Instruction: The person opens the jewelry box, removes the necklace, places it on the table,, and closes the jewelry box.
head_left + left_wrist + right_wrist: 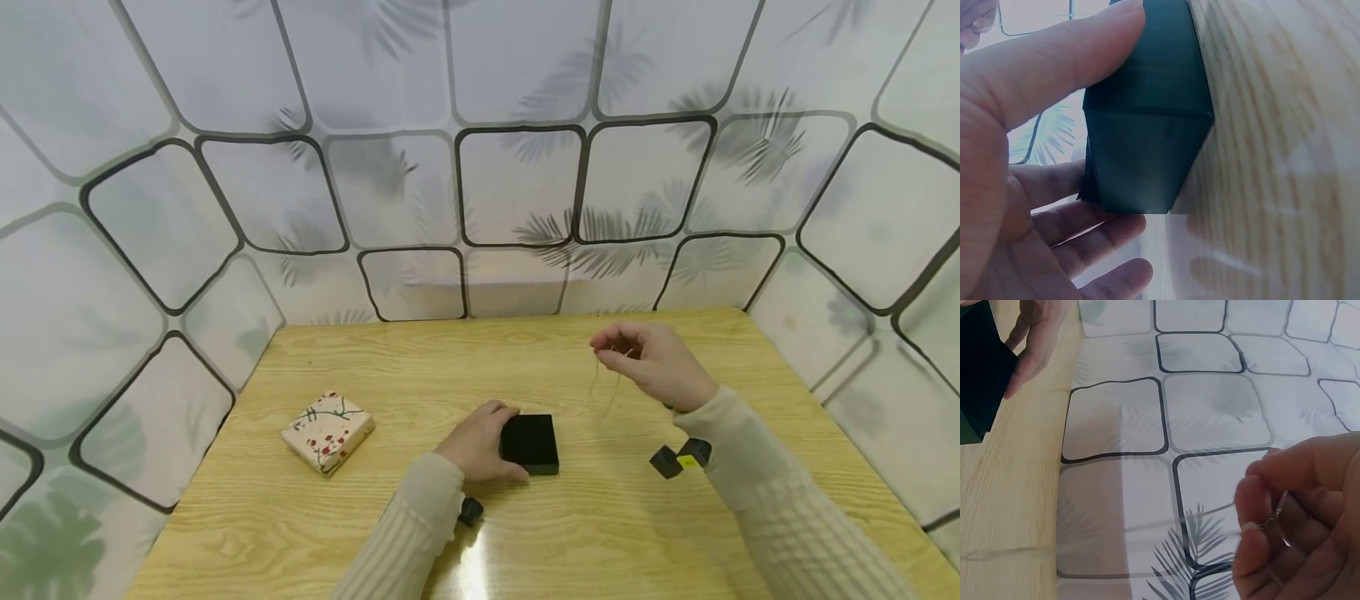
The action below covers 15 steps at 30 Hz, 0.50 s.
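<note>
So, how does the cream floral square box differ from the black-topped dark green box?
The cream floral square box bears red blossoms and dark branches; the black-topped dark green box shows no pattern. The floral box lies untouched, while the left hand holds the dark box. The floral box points a corner toward the viewer; the dark box sits nearly square-on. Both rest on the yellowish wood-grain table.

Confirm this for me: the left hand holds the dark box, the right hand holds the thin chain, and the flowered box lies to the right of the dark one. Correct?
Not quite: the head view shows the flowered box to the left of the dark box, not the right. The left hand does hold the dark box, and the right hand the thin chain.
</note>
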Available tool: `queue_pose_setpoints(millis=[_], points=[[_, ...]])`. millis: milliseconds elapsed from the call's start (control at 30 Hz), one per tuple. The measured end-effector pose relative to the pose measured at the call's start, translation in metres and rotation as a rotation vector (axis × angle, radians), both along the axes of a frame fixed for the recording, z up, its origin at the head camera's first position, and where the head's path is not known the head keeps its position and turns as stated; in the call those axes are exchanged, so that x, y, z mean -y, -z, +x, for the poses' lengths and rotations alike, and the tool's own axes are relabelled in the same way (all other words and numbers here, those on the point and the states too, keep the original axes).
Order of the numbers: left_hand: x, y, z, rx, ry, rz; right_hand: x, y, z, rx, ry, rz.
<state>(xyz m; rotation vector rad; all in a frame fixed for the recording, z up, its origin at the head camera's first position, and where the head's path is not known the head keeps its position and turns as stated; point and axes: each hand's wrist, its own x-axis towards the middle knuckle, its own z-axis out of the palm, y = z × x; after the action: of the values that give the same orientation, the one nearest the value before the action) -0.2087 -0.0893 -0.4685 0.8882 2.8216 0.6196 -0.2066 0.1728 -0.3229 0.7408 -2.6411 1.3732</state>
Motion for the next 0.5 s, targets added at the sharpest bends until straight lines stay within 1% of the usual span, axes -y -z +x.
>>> queue_pose_setpoints(millis=[133,267,367,500], points=[[0.000,0.000,0.000,0.007,-0.006,-0.002,-0.007,0.010,-0.009,-0.042,-0.052,0.044],[0.000,0.000,-0.001,0.012,-0.011,-0.004,-0.013,0.022,-0.018,-0.044,-0.095,0.051],[0.000,0.000,-0.001,0.015,-0.011,-0.002,-0.013,0.025,-0.020,-0.062,-0.109,0.047],[-0.001,0.000,0.000,0.017,-0.011,0.000,-0.011,0.024,-0.021,-0.095,-0.101,0.056]])
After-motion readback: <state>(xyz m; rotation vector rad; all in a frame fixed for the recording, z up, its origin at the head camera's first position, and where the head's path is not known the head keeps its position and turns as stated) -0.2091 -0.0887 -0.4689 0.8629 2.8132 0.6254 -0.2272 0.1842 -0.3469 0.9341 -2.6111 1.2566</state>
